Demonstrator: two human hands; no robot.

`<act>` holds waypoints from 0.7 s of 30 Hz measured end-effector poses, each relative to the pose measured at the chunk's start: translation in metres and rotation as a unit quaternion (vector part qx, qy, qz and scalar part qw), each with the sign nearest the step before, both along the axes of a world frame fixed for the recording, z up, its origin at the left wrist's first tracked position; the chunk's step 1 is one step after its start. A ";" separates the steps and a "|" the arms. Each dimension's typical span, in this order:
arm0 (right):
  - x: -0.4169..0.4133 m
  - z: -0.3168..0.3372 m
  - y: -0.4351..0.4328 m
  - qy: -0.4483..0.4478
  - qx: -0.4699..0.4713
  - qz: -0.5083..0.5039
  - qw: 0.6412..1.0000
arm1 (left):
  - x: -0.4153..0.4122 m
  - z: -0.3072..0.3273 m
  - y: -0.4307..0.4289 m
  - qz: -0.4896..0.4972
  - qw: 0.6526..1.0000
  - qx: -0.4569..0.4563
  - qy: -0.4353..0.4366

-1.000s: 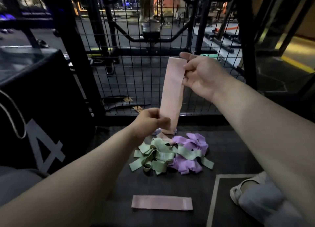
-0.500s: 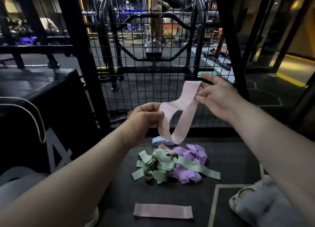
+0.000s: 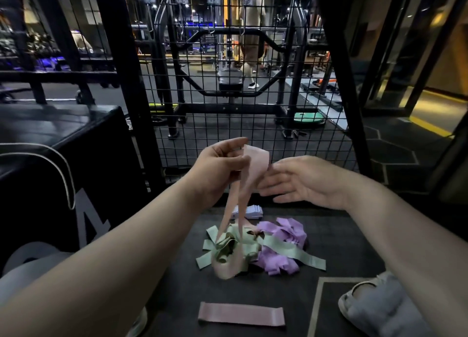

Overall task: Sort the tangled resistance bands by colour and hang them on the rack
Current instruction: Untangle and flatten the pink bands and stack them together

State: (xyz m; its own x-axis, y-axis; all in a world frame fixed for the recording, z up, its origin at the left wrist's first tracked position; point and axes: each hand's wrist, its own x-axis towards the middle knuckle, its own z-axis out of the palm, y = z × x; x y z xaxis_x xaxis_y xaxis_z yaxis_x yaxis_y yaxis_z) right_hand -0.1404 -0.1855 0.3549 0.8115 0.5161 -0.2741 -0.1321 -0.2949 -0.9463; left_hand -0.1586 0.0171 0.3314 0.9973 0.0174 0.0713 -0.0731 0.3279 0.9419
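Pink resistance band (image 3: 255,160) is now gripped by the left hand (image 3: 220,169) alone, at the centre of the frame; a second ago it was stretched between both hands. It has been released by the right hand (image 3: 306,182), which is held flat with straight fingers just beside the loop's top; whether it touches cannot be told. The loop hangs slack in front of the tangled pile (image 3: 286,248) of green and purple bands below centre. One band is thus judged freed, ready to join the flat pink band (image 3: 240,316) at the bottom, or to be hung. A pale band (image 3: 249,210) lies behind the pile. The wire grid (image 3: 253,124) stands beyond the pile, a black box (image 3: 76,159) at left.
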 end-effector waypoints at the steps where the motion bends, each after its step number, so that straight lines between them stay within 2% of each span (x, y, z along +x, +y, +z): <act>1: -0.004 0.000 0.002 0.011 0.032 0.011 0.999 | 0.000 -0.001 0.002 0.004 1.000 -0.005 0.006; 3: -0.007 -0.007 0.007 -0.032 0.034 0.007 0.999 | 0.000 -0.004 0.006 0.015 1.000 -0.009 0.019; 5: -0.007 -0.013 0.014 -0.131 -0.015 -0.031 0.991 | 0.000 -0.006 0.010 0.024 0.999 -0.003 0.028; 8: -0.008 -0.019 0.026 -0.168 0.015 -0.080 0.982 | -0.001 -0.007 0.013 0.021 0.999 -0.001 0.032; 12: -0.009 -0.017 0.032 -0.259 -0.018 -0.138 0.956 | -0.005 -0.009 0.018 -0.006 1.000 0.016 0.017; 14: -0.008 -0.016 0.033 -0.299 -0.030 -0.112 0.947 | -0.007 -0.012 0.020 -0.030 0.998 0.045 -0.009; 16: -0.009 -0.014 0.033 -0.346 -0.081 -0.083 0.931 | -0.008 -0.016 0.020 -0.043 0.993 0.104 -0.036; 18: -0.008 -0.014 0.031 -0.396 -0.125 -0.076 0.906 | -0.007 -0.018 0.018 -0.034 0.985 0.160 -0.049; 21: -0.006 -0.020 0.030 -0.446 -0.181 -0.073 0.874 | -0.002 -0.023 0.014 -0.009 0.981 0.189 -0.047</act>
State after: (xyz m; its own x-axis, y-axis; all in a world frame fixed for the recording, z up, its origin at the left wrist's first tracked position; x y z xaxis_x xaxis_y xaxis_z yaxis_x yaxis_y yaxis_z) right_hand -0.1465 -0.1551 0.3354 0.8356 0.4003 0.3761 0.5488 -0.6376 -0.5407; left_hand -0.1605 0.0308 0.3087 0.9858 -0.0453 0.1617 -0.1636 -0.0418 0.9856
